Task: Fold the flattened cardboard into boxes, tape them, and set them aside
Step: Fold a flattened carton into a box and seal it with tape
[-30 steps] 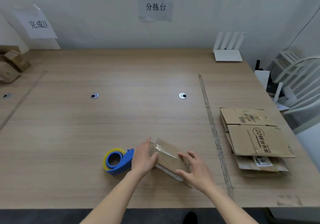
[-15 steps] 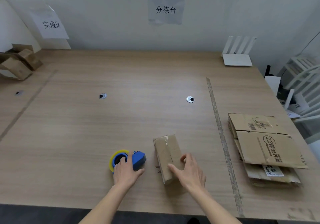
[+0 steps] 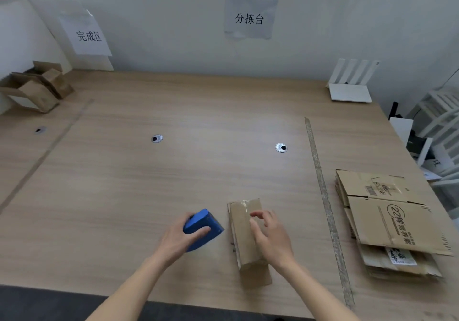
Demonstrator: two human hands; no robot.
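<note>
A small folded cardboard box (image 3: 242, 231) lies lengthwise on the wooden table (image 3: 173, 171) near its front edge, with clear tape on its top. My right hand (image 3: 272, 237) rests on the box's right side, fingers loosely curled over the top. Just left of the box, my left hand (image 3: 180, 238) grips a blue tape dispenser (image 3: 202, 227) and holds it tilted above the table. A stack of flattened cardboard (image 3: 387, 221) lies at the right.
Finished small boxes (image 3: 37, 87) sit at the far left corner under a paper sign. A white router (image 3: 350, 84) stands at the back right. A strip of tape (image 3: 325, 204) runs along the table. White chairs (image 3: 439, 127) stand beyond the right edge.
My left hand left the box, reached to the tape dispenser and lifted it. The box was turned lengthwise and my right hand stayed on it. The camera has moved closer and to the left.
</note>
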